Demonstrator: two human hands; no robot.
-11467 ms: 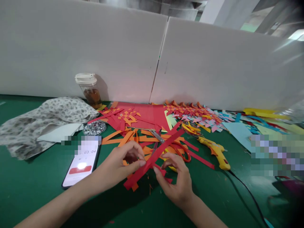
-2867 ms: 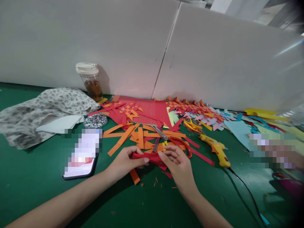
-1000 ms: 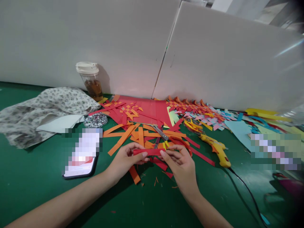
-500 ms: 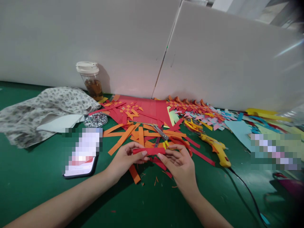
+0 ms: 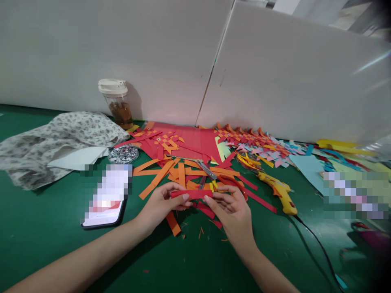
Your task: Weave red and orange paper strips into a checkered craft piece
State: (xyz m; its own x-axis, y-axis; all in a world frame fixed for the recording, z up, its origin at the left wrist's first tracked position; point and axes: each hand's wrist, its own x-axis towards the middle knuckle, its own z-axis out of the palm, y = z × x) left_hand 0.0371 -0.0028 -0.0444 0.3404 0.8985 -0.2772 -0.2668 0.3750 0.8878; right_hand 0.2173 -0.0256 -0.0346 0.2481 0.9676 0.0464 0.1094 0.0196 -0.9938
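A red paper strip [image 5: 195, 195] is held level above the green table, one end in each hand. My left hand [image 5: 166, 205] pinches its left end, thumb on the near face. At the right end, my right hand [image 5: 230, 207] grips the strip between thumb and fingers. Just beyond lie scattered orange paper strips [image 5: 160, 179] and scissors [image 5: 209, 171] with red handles, partly hidden by my right hand. Red strips [image 5: 206, 209] and small orange scraps rest below the held strip.
A yellow glue gun [image 5: 279, 193] with a black cord lies to the right. On the left are a phone [image 5: 105, 199], a patterned cloth [image 5: 61, 142] and a lidded cup [image 5: 119, 106]. Woven paper fish [image 5: 168, 140] and red sheets [image 5: 195, 140] lie near the wall.
Almost nothing differs. My right thumb has shifted very slightly to the right along the red strip; both hands keep their grip.
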